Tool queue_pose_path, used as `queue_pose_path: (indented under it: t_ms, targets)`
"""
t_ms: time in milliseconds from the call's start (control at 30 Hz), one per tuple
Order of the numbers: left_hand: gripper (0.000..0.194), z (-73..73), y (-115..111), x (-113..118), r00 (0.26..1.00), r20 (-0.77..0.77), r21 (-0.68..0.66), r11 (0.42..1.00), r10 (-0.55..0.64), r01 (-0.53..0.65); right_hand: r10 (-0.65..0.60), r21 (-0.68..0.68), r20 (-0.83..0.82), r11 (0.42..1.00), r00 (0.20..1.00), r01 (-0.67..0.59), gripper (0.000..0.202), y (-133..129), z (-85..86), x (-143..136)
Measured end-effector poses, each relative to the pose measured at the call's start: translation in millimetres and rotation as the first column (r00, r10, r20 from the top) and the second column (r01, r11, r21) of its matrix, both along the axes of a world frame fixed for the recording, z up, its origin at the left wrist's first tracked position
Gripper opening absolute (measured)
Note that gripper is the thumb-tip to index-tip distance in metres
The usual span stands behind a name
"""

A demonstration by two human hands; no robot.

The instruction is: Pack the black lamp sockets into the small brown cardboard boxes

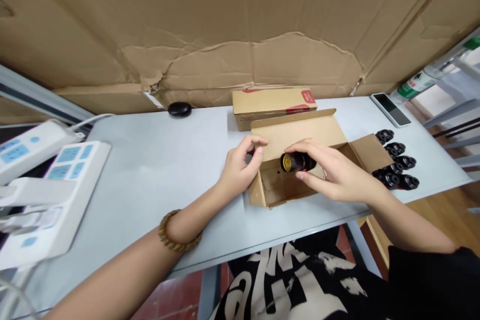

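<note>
In my right hand (pixel 330 170) is a black lamp socket (pixel 300 162), held on its side between thumb and fingers over an open cardboard box (pixel 296 190). The socket's brass-coloured threaded mouth faces left. At the box's left end, my left hand (pixel 243 162) has its fingers curled, thumb and forefinger close together at the cardboard edge. The box's lid is folded back and its right flap (pixel 369 152) sticks outward. Several more black lamp sockets (pixel 407 162) lie together on the table to the right of the box.
Behind the open box stands a closed cardboard box (pixel 273 102) with red marks. A black rounded object (pixel 179 109) lies back left. White power strips (pixel 71 200) occupy the left side. A phone-like device (pixel 390 109) and a plastic bottle (pixel 416 84) are back right. A cardboard wall (pixel 232 20) borders the table.
</note>
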State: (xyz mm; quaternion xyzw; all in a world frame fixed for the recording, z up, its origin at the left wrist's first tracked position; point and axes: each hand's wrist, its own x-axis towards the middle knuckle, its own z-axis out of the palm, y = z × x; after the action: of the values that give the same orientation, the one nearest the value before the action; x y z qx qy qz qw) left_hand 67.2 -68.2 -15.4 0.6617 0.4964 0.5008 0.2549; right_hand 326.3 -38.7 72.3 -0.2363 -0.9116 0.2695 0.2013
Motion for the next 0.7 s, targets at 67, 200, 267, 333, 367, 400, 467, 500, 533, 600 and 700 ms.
queue_pose_path:
  t_ms: [67,200,267,333,367,400,467,500,533,600,700]
  targets:
    - [0.014,-2.7,0,1,1.000,0.025,-0.013,1.000,0.007,-0.007,-0.034,0.029,0.024,0.999,0.999,0.033,0.034,-3,2.9,-7]
    - [0.013,-5.2,0,1,0.999,0.032,-0.007,1.000,0.008,-0.008,-0.071,0.036,0.167,0.997,0.983,0.066,0.030,-12,8.5,-19]
    - [0.012,-5.8,1,1,1.000,0.031,0.003,1.000,-0.004,0.004,-0.122,0.062,0.234,0.992,0.964,0.110,0.025,-16,11.9,-25]
    - [0.013,-6.0,1,1,1.000,0.027,0.008,1.000,-0.013,0.013,-0.160,0.045,0.331,0.987,0.930,0.154,0.024,-18,14.8,-32]
    - [0.013,-5.9,2,1,1.000,0.027,0.010,1.000,-0.015,0.014,-0.161,0.020,0.390,0.986,0.907,0.166,0.023,-19,15.3,-36]
    - [0.014,-5.5,2,2,1.000,0.027,0.009,1.000,-0.017,0.017,-0.147,-0.007,0.442,0.986,0.885,0.167,0.023,-19,15.0,-40]
    - [0.014,-4.2,3,1,0.999,0.024,0.007,1.000,-0.023,0.023,-0.106,-0.033,0.508,0.989,0.855,0.142,0.023,-17,11.6,-47]
    - [0.014,-3.3,3,1,1.000,0.022,0.009,1.000,-0.023,0.022,-0.091,-0.026,0.523,0.992,0.847,0.123,0.025,-16,8.7,-51]
    - [0.014,-2.4,3,1,1.000,0.020,0.013,1.000,-0.019,0.019,-0.082,-0.014,0.528,0.994,0.845,0.105,0.028,-15,5.6,-53]
    - [0.014,-1.0,5,0,1.000,0.016,0.021,1.000,-0.002,0.002,-0.072,0.010,0.519,0.997,0.852,0.079,0.039,-14,-0.6,-57]
    - [0.014,-0.7,7,-2,1.000,0.014,0.024,0.999,0.024,-0.025,-0.072,-0.002,0.491,0.996,0.868,0.084,0.053,-14,-6.7,-59]
